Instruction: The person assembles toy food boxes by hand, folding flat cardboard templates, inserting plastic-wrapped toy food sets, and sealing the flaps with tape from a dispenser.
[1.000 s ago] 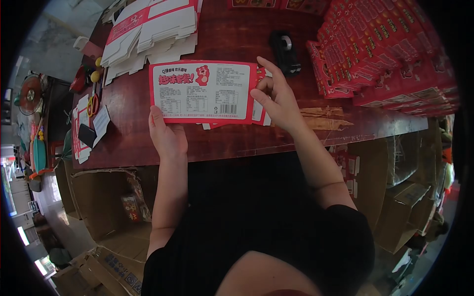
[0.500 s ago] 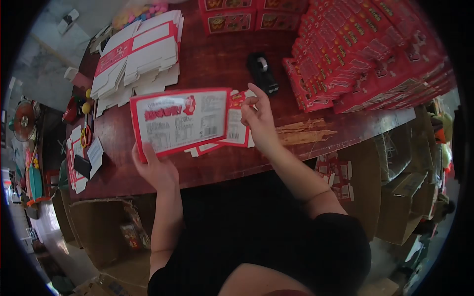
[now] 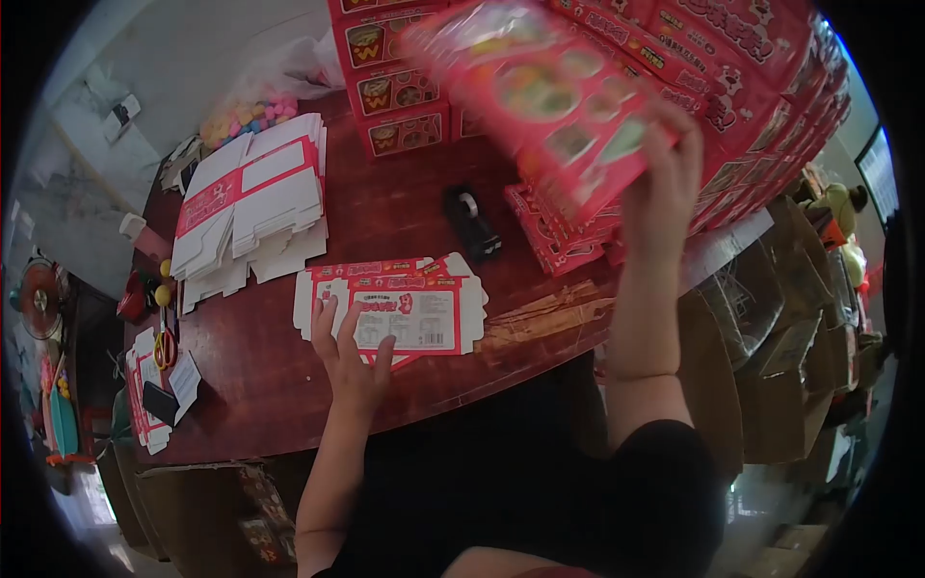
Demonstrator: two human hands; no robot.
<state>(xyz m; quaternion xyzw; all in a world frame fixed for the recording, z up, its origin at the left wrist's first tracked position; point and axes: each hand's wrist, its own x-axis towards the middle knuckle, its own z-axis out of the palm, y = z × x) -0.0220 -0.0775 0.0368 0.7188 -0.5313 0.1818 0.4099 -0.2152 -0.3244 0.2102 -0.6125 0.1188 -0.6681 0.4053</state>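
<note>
My right hand [image 3: 665, 183] is raised at the upper right and grips the end of a red box [image 3: 554, 106], whose windowed front is blurred by motion. That box is held in front of the stacked red boxes. Flat printed cartons [image 3: 414, 323] lie in a small overlapping pile on the table near me. Over their left part is my left hand [image 3: 352, 361], fingers spread, holding nothing. A black tape dispenser [image 3: 472, 222] stands behind the cartons.
White-and-red folded cartons [image 3: 255, 197] are piled at the left back. Red boxes [image 3: 742, 96] fill the right back, and more [image 3: 400, 93] are stacked at the back. Brown strips [image 3: 544, 316] lie near the front edge. Scissors [image 3: 166, 347] lie at the left.
The red box has gone from my left hand to my right hand and up to the right, now showing its windowed side. My left hand has opened over the flat cartons. The view has shifted.
</note>
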